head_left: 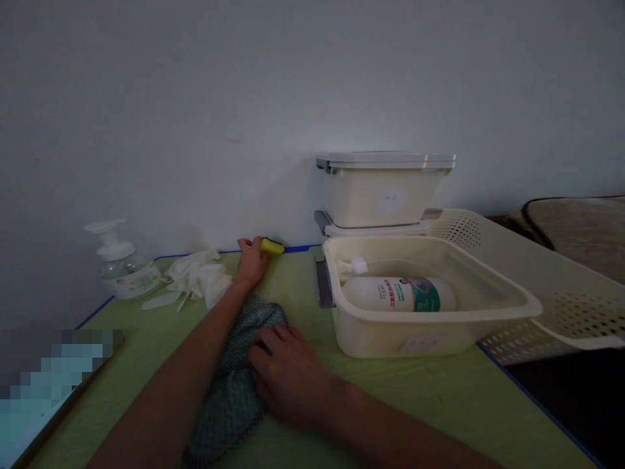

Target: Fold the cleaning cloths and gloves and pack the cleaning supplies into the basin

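At the back edge of the table, against the wall, my left hand [252,262] has its fingers closed at the left end of a yellow sponge [273,247] with a dark scouring side. My right hand [288,371] is nearer to me, its fingers curled on a crumpled grey-green cleaning cloth [229,397] with a dark checked edging. Part of the cloth lies hidden under my left forearm and right hand. Left of my left hand is a heap of crumpled white cloth or tissue [198,273], whose material I cannot make out.
A clear pump bottle [129,270] stands at the left. On the right, an open cream bin [434,332] holds a white pump bottle [390,293] on its side. Behind are a lidded box [381,195] and a perforated basket [517,260]. The green table [390,404] has blue edging.
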